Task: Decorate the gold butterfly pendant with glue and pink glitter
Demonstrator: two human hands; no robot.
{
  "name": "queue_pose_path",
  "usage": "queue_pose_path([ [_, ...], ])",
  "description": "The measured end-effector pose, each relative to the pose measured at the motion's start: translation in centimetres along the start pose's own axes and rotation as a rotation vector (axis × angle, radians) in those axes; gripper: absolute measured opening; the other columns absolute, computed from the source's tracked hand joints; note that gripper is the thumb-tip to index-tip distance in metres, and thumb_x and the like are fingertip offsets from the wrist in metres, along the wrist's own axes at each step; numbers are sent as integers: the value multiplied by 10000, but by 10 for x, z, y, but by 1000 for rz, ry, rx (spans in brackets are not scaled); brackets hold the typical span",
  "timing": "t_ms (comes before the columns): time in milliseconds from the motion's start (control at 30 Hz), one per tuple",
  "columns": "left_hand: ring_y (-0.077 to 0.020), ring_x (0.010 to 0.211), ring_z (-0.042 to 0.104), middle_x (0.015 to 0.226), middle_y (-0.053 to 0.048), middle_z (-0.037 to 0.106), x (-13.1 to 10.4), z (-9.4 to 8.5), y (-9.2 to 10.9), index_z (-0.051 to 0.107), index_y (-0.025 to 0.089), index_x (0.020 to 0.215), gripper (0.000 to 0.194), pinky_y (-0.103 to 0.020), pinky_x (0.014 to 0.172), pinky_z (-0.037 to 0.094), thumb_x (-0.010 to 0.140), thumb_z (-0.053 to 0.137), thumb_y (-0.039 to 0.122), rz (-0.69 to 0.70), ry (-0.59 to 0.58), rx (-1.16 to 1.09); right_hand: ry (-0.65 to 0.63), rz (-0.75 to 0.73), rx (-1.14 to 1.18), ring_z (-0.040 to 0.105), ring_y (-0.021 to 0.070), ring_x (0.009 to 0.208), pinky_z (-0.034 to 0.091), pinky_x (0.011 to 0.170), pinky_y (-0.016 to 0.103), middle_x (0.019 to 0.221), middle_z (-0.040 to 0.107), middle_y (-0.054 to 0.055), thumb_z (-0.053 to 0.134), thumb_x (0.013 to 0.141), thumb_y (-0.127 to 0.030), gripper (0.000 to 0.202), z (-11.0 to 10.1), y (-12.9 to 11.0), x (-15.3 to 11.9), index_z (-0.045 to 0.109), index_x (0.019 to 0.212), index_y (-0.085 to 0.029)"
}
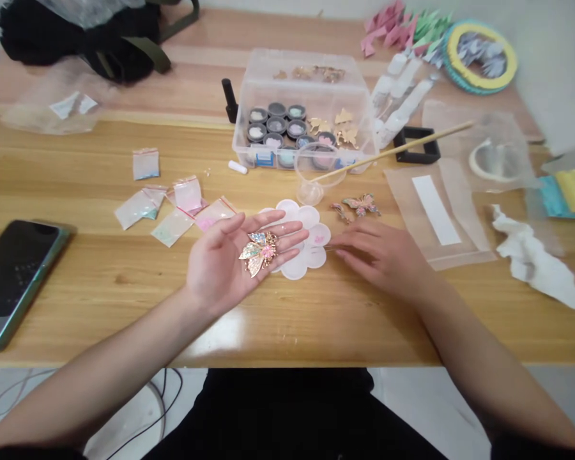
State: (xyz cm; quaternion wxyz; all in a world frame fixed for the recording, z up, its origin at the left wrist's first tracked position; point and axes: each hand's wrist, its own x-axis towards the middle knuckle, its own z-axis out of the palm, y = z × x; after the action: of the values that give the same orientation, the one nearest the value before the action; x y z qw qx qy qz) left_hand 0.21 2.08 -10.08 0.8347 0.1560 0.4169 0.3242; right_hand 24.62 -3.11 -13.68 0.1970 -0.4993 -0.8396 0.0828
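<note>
Left hand: the left hand [223, 262] is turning its palm up, fingers spread nearly flat and wide, not closing on anything
Winged ornament: the gold winged ornament [260, 253] is lying across the left palm and the base of the fingers, showing pale blue, green and pink on its wings
Right hand: the right hand [381, 252] is reaching in from the right, palm down, its fingertips pinching narrowly on a thin tool [329, 248], whose tip is pointing left over the palette
Flower palette: the white palette [294, 267] is lying between the hands, the left fingers covering part of it, and its right petal is holding a pink patch [319, 239]
Butterfly: a coloured butterfly [363, 204] is resting just beyond the right hand, with a smaller ornament [340, 212] at its left
Cup and stick: a clear cup [319, 163] is standing beyond the palette, a wooden stick [397, 152] leaning out of it to the far right
Clear box: an open plastic box [242, 150] is sitting at the far middle, holding dark round pots [276, 124] and gold pieces [319, 124]
Left side: small sachets [172, 230] are lying beyond the left hand, and a phone [16, 281] is resting at the near left
Right side: a crumpled tissue [536, 255] is lying to the right of a white strip [436, 211]
</note>
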Motion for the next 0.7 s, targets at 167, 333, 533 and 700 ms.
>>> queue_pose_path([
  [167,-330,1333,597,1092,-166,746,0,-1,0,660,110,1027,321,-506,1186,406,886,495,348,15,17,-19,24,-7,5,706,168,801,531,689,286,923,755,45,560,975,-206,176,1,-1,1,733,1009,-208],
  [333,-340,1283,635,1126,-175,739,3,-1,0,658,110,999,323,-502,1150,445,905,473,358,36,7,-33,26,-1,-3,704,160,771,534,673,283,883,751,37,556,979,-219,180,1,-2,2,736,990,-221],
  [533,-328,1238,666,1129,-168,737,3,-2,-1,647,117,1023,322,-491,1152,446,891,483,361,38,-5,-38,67,-40,-29,706,159,767,547,684,280,887,757,37,564,976,-198,170,2,-2,2,733,974,-204],
  [700,-310,1186,696,1097,-155,749,2,-2,-1,642,120,1027,309,-479,1149,449,871,493,342,37,-21,-41,100,-75,-64,702,155,755,539,655,268,874,753,39,573,971,-185,160,2,-3,4,732,965,-188],
])
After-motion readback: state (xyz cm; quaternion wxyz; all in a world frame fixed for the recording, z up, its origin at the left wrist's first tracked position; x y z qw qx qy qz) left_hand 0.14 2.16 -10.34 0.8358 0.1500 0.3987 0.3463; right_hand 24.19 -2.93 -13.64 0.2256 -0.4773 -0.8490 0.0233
